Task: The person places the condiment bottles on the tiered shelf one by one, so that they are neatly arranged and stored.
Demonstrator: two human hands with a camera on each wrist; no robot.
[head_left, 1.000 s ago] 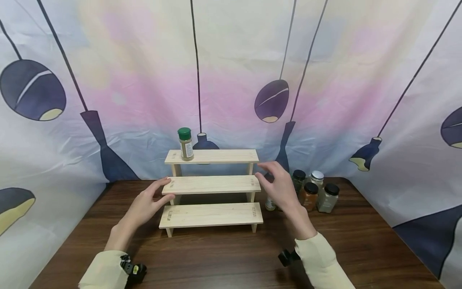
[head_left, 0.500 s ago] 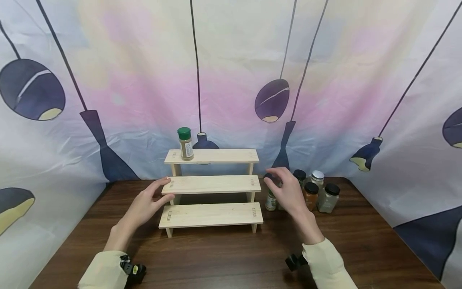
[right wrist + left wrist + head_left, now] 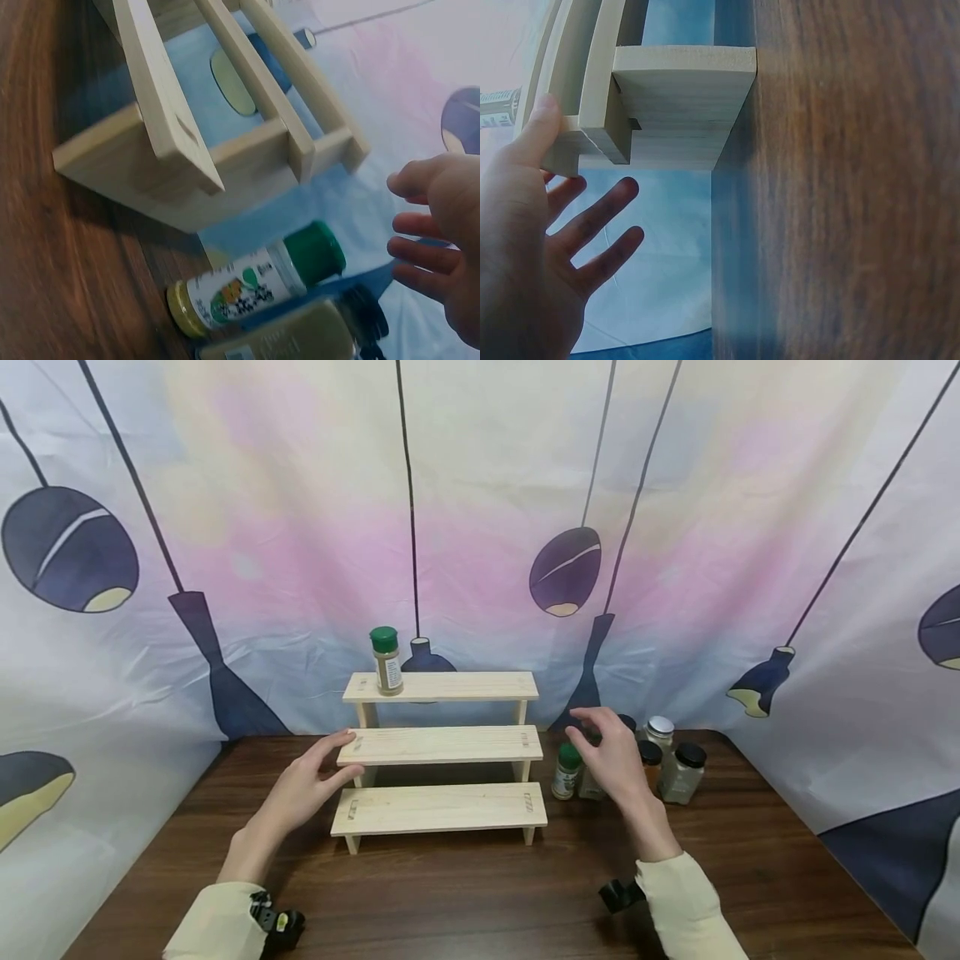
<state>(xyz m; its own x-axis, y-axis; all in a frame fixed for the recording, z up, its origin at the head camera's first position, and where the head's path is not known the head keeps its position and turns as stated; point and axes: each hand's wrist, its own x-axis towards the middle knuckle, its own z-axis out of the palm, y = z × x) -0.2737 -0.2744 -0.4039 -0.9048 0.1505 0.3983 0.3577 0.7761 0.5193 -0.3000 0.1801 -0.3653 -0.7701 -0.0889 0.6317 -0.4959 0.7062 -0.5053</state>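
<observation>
A green-capped spice jar (image 3: 565, 772) with an unreadable printed label stands on the surface (image 3: 465, 893) at 3 o'clock of the wooden tiered rack (image 3: 441, 745). The right hand (image 3: 611, 758) hovers spread just beside it. The left hand (image 3: 303, 783), fingers relaxed, touches the rack's middle step at 9 o'clock.

1. Small green-capped spice jar (image 3: 387, 660) on the top step of the pale wooden three-tier rack (image 3: 441, 745): white label with dark print, too small to read.
2. Green-capped yellow spice jar (image 3: 255, 283) on the dark wooden table (image 3: 465, 893), right wrist view: label with green graphic and black lettering, blurred, illegible.
3. Remaining jars (image 3: 681, 772): no legible text.
</observation>
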